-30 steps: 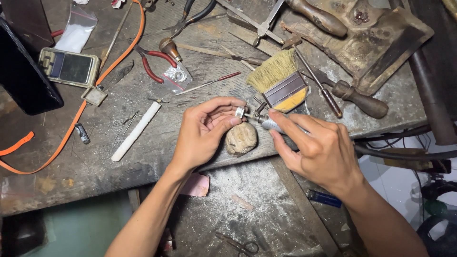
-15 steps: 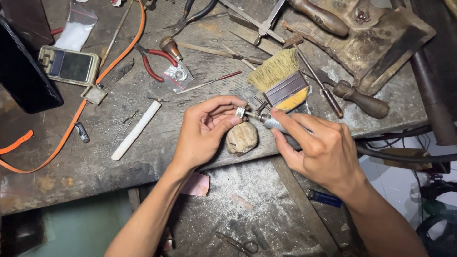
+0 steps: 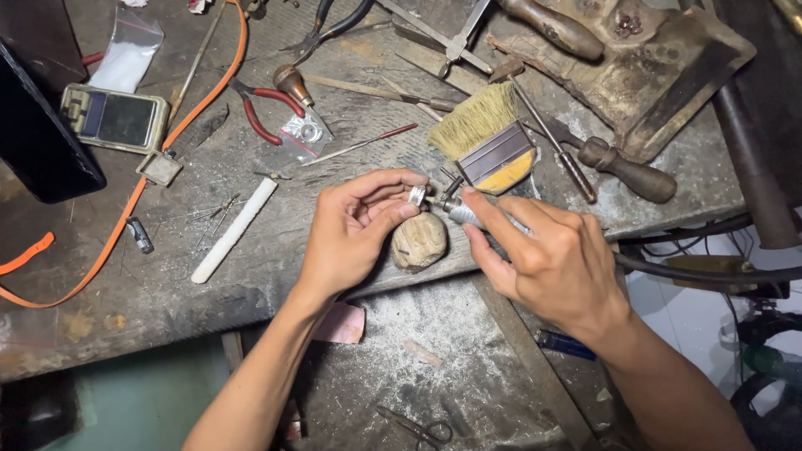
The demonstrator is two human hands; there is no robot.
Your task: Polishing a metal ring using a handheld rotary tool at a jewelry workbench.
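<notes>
At table edge, centre: small silver ring (image 3: 417, 195), pinched in left hand (image 3: 355, 230) fingertips over the rounded wooden peg (image 3: 419, 241).
Tool: metal handpiece (image 3: 464, 214), gripped by right hand (image 3: 551, 259), tip at ring.
Axis: handpiece points left toward ring.
Behind: flat brush (image 3: 487, 142).

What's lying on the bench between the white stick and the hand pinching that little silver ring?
In the head view, nothing sizeable: between the white stick and the left hand holding the ring there is only scratched, dusty bench top with tiny metal bits.

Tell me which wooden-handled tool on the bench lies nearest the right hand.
The dark round-knobbed tool, lying just beyond the right hand beside the brush. The other wooden handles lie farther back on the bench, near its far edge.
</notes>
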